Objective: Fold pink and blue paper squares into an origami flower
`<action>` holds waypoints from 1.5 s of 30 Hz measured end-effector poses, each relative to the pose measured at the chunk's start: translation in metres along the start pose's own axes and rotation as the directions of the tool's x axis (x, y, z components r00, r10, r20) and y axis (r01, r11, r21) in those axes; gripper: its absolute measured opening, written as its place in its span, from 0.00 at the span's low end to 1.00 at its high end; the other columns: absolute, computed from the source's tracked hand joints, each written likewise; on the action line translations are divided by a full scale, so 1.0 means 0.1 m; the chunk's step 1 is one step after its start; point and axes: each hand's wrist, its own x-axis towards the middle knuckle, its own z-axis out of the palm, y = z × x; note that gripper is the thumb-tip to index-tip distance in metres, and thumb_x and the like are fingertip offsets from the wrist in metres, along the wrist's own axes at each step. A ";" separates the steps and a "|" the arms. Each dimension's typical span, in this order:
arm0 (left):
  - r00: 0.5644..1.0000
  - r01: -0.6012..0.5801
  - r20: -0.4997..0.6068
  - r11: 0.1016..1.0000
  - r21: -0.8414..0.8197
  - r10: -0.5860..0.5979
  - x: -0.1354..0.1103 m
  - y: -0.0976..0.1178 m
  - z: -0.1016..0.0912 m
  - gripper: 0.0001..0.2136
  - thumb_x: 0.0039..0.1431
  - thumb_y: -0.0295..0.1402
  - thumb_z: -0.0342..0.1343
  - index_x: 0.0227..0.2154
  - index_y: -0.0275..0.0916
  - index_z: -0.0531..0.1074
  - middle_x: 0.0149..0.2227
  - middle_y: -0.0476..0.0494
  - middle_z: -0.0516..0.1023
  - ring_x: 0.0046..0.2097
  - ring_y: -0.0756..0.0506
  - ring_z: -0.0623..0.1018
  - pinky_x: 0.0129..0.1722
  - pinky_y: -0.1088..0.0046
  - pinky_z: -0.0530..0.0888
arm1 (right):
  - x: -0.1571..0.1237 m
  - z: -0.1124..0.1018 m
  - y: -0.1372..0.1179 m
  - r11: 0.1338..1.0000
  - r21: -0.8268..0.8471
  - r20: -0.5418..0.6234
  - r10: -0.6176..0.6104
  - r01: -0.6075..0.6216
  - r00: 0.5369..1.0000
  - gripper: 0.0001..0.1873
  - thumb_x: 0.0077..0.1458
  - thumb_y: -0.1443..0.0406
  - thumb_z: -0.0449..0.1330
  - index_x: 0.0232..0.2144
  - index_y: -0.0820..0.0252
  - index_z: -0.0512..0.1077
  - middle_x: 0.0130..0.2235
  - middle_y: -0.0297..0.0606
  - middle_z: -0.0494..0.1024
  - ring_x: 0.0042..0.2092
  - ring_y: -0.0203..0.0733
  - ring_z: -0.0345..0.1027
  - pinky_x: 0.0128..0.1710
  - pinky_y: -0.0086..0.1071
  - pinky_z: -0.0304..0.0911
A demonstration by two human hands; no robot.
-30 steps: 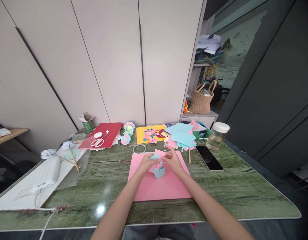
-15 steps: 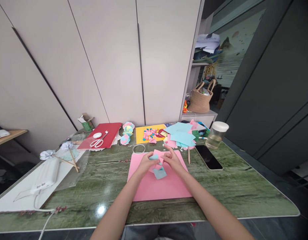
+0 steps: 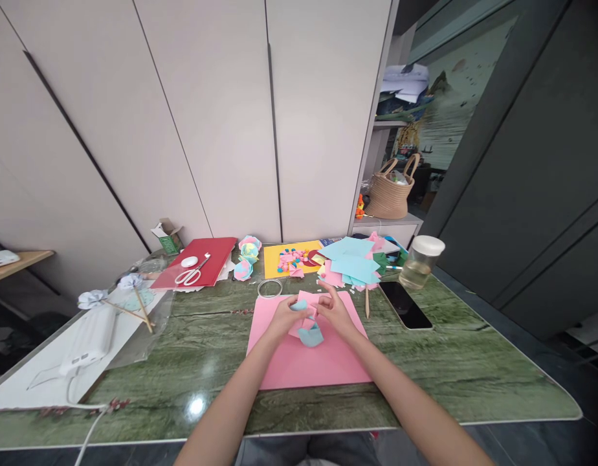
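Both my hands meet over a large pink paper sheet [image 3: 306,362] lying on the green marble table [image 3: 449,369]. My left hand [image 3: 281,318] and my right hand [image 3: 334,311] pinch a small folded paper piece [image 3: 309,323] made of pink and light blue parts. The fingers of both hands are closed on it. Its blue part hangs down between my hands, just above the pink sheet.
Behind my hands lie a wire ring [image 3: 270,288], a yellow sheet with paper bits [image 3: 292,259], blue and pink paper squares [image 3: 352,265], a wooden stick [image 3: 367,303], a phone [image 3: 405,305] and a lidded jar [image 3: 420,262]. Scissors [image 3: 191,274] rest on red card at the left.
The folded piece has turned slightly between my fingers and its blue part has shifted a little. My arms and the things on the table have stayed put.
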 end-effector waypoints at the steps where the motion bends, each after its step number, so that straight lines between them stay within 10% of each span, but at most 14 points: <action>1: 1.000 0.000 -0.013 1.000 0.012 0.000 0.00 -0.01 -0.01 0.16 0.36 0.37 0.61 0.29 0.33 0.70 0.27 0.46 0.71 0.29 0.49 0.69 0.29 0.75 0.65 | -0.01 0.00 0.00 1.000 0.002 0.005 0.002 -0.002 1.000 0.32 0.44 0.66 0.58 0.52 0.54 0.53 0.21 0.24 0.62 0.24 0.32 0.62 0.27 0.29 0.60; 15: 0.984 -0.177 0.028 0.965 0.192 0.175 -0.06 0.13 0.03 0.24 0.40 0.30 0.59 0.46 0.43 0.66 0.48 0.43 0.68 0.40 0.46 0.70 0.39 0.71 0.65 | 0.00 0.01 0.00 0.999 -0.032 -0.037 -0.012 0.011 0.999 0.35 0.43 0.67 0.57 0.54 0.53 0.50 0.20 0.23 0.62 0.21 0.30 0.58 0.22 0.27 0.59; 24: 0.974 -0.226 0.067 0.953 0.202 0.217 -0.01 0.10 -0.02 0.07 0.45 0.32 0.57 0.28 0.37 0.73 0.33 0.42 0.75 0.37 0.45 0.71 0.39 0.71 0.65 | -0.06 -0.01 -0.06 0.982 -0.152 -0.088 -0.127 0.113 0.988 0.26 0.46 0.67 0.55 0.49 0.54 0.57 0.27 0.29 0.64 0.28 0.34 0.61 0.27 0.28 0.60; 30: 0.970 -0.242 0.054 0.949 0.204 0.236 0.01 0.07 -0.07 0.03 0.45 0.31 0.56 0.24 0.37 0.71 0.29 0.45 0.72 0.34 0.47 0.70 0.36 0.72 0.65 | -0.08 -0.10 -0.17 0.948 -0.265 -0.014 -0.184 0.174 0.983 0.08 0.44 0.70 0.54 0.28 0.58 0.72 0.28 0.33 0.63 0.29 0.34 0.58 0.26 0.27 0.55; 45: 0.959 -0.282 0.110 0.930 0.236 0.263 0.01 0.07 -0.05 0.03 0.46 0.28 0.54 0.22 0.36 0.72 0.29 0.44 0.73 0.34 0.47 0.70 0.35 0.73 0.65 | -0.08 -0.09 -0.15 0.843 -0.493 0.078 -0.204 0.215 0.976 0.13 0.47 0.73 0.51 0.30 0.58 0.73 0.28 0.34 0.65 0.30 0.35 0.61 0.27 0.27 0.55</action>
